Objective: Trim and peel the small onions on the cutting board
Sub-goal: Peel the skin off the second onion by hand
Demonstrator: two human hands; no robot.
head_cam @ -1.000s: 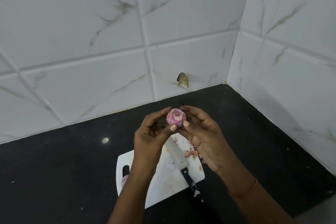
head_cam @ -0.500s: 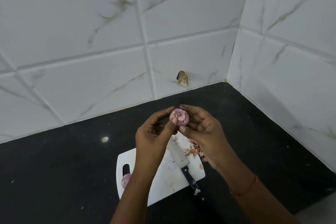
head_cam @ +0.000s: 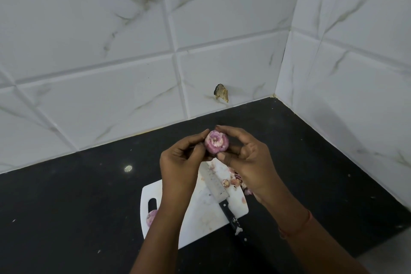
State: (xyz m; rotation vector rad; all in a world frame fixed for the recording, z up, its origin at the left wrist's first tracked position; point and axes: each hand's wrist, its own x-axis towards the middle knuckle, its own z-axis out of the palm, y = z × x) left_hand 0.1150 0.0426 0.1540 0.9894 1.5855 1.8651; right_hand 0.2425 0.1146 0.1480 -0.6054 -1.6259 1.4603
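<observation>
While both hands are raised above the far end of the white plastic cutting board point(head_cam: 195, 224), a small round purple-and-white onion point(head_cam: 216, 145) sits between them, its trimmed end with pale rings turned up toward the camera. The left hand point(head_cam: 180, 162) has its fingers point(head_cam: 201, 138) curled in and pinching the onion's left side; the right hand point(head_cam: 246, 158) cups it from the right, forefinger arched over the top and thumb pressed under the near edge — both sets of fingers are clamped on the same onion. Judging by the bare, glossy flesh, this one looks trimmed and largely peeled, though specks on the cut face suggest a last bit of skin or dirt is being picked off. Below, a steel-bladed kitchen knife with a black handle point(head_cam: 219, 193) lies idle across the board, handle toward the board's near right corner. A heap of pinkish papery skins and cut ends point(head_cam: 233, 181) lies at the board's right edge, partly hidden under the right hand, a sign that some trimming is already done. A second small purple onion point(head_cam: 151, 217) rests by the slot handle at the board's left edge, half hidden by the left forearm — whether it is peeled I cannot tell. How many onions remain is not visible; the board sits on a black stone table point(head_cam: 66, 218).
</observation>
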